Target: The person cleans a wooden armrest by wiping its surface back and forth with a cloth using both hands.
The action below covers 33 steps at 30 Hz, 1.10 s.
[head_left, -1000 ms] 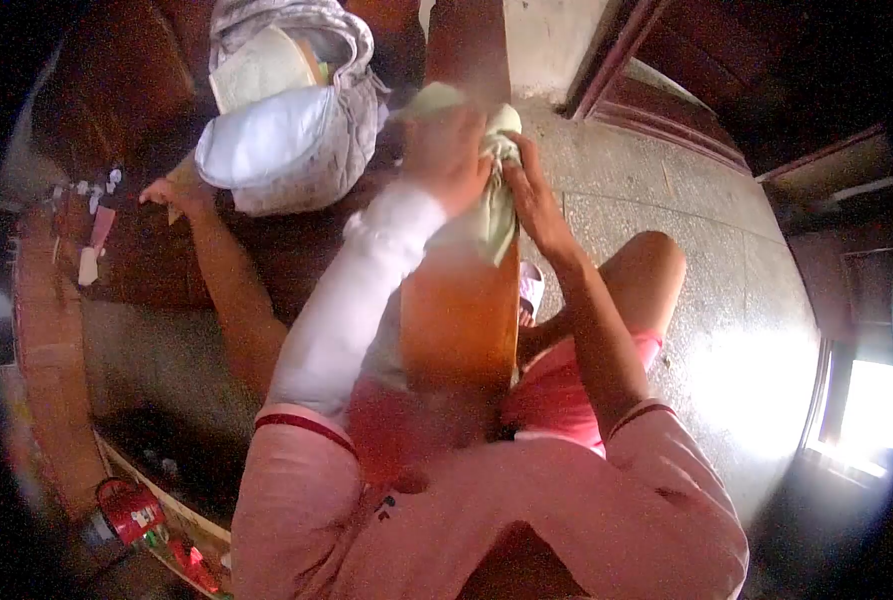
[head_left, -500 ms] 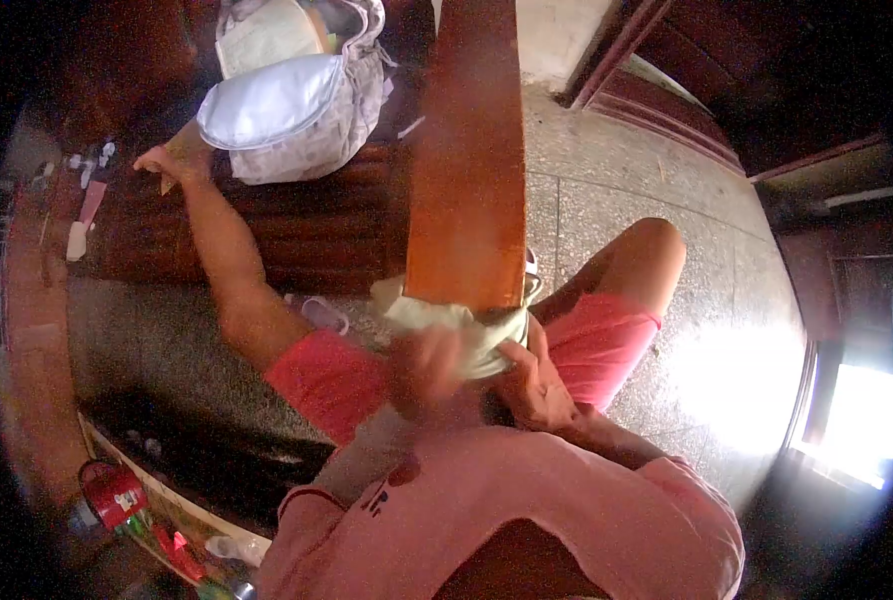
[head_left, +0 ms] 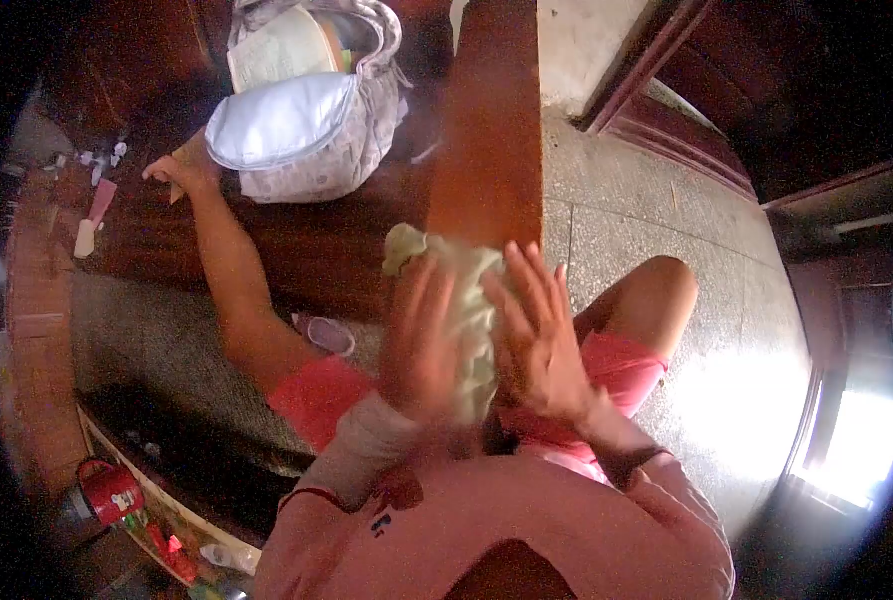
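Note:
A pale green cloth lies bunched on the near end of a long reddish-brown wooden board. My left hand, blurred by motion, is at the cloth's left side with its fingers stretched out. On the cloth's right side, my right hand rests against it, fingers extended and partly spread. Both palms face down or inward, and neither hand's fingers are wrapped round the cloth. The board runs away from my body between my legs.
An open patterned bag sits at the upper left, near my bare foot. Small items and a pink-and-white object lie at the far left. A slipper is on the floor. A red container stands at the lower left.
Both hands and the cloth came back along the board toward my body, then moved slightly forward. The cloth, stretched across the board half a second ago, is now bunched lengthwise, and my fingers have straightened.

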### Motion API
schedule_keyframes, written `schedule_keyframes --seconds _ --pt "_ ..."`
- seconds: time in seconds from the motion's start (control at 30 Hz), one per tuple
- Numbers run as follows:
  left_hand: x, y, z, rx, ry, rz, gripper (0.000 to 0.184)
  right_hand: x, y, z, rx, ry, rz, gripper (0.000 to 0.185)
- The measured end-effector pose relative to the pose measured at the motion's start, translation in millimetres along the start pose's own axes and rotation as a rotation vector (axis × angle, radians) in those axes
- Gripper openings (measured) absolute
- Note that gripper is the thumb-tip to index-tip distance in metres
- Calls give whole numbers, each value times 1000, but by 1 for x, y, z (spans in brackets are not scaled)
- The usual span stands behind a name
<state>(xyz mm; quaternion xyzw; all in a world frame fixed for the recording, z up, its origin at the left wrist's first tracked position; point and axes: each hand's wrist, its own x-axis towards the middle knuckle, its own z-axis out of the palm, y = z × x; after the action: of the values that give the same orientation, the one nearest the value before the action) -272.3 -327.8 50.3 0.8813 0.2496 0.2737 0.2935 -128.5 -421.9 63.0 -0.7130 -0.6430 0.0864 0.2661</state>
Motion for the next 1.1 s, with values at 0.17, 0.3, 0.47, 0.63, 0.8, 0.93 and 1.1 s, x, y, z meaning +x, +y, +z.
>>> schedule_keyframes --seconds 0.17,0.3,0.47,0.63,0.8,0.93,1.1 --pt "67 -24 8 26 -48 88 65 62 26 -23 -161 -22 -33 45" --pt "117 -57 20 47 -30 199 64 88 44 3 -42 -51 -59 48" --pt "191 -93 51 33 -9 164 65 164 65 -26 -262 -242 109 58" --pt "293 -166 94 203 142 274 69 237 132 -13 -331 -3 -77 50" --pt "375 -199 117 236 289 193 44 302 207 21 -396 416 -336 44" --pt "392 -183 108 193 96 -135 53 319 216 17 -434 516 -384 36" --pt "364 -156 82 -47 36 -126 53 313 206 18 -316 299 -250 34"
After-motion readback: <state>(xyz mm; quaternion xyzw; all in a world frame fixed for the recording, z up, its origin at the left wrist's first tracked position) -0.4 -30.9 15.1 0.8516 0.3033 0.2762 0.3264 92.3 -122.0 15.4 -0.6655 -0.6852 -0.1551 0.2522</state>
